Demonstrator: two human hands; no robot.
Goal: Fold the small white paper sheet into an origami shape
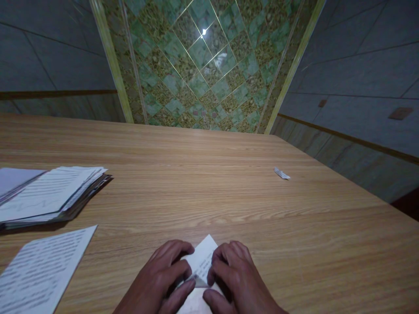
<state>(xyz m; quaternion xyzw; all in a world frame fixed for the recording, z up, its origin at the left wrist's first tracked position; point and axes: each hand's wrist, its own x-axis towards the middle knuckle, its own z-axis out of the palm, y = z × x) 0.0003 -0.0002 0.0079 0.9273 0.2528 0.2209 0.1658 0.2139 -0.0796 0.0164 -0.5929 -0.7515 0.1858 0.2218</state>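
A folded sheet of printed paper (203,257) lies at the near middle of the table, its pointed corner facing away from me. My left hand (166,274) has its fingers curled on the paper's left side, the thumb pressing close to a crease. On the opposite side my right hand (234,274) holds the paper between bent fingers and thumb. Printed lines show on the folded flap. The paper's lower part is partly hidden under both hands.
A stack of papers (59,192) with dark sheets beneath sits at the left. Nearer me lies a loose printed sheet (46,270). A small folded paper strip (281,173) rests at the right of the wooden table (183,174). Tiled walls stand beyond.
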